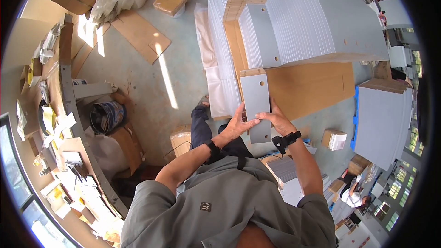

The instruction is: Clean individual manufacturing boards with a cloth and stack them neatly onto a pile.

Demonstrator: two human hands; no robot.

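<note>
A narrow stack of grey boards (255, 93), with a round hole near each end, lies between both my hands. My left hand (235, 125) grips its left edge, thumb across the top face. On the opposite edge, my right hand (278, 119) has its fingers wrapped round the side, its thumb near the left one. The stack's far end is close to a brown cardboard sheet (312, 82). Beyond it stands a row of similar grey boards (262, 32) with holes, set between taller stacks of grey panels (301, 16). My fingers' undersides are hidden.
To the left runs a cluttered workbench (69, 105), with a bucket (108, 116) beside it. Flat cardboard (140, 36) lies on the floor. At right are a pallet stack of panels (381, 124), a small carton (334, 139) and another person (353, 193) farther off.
</note>
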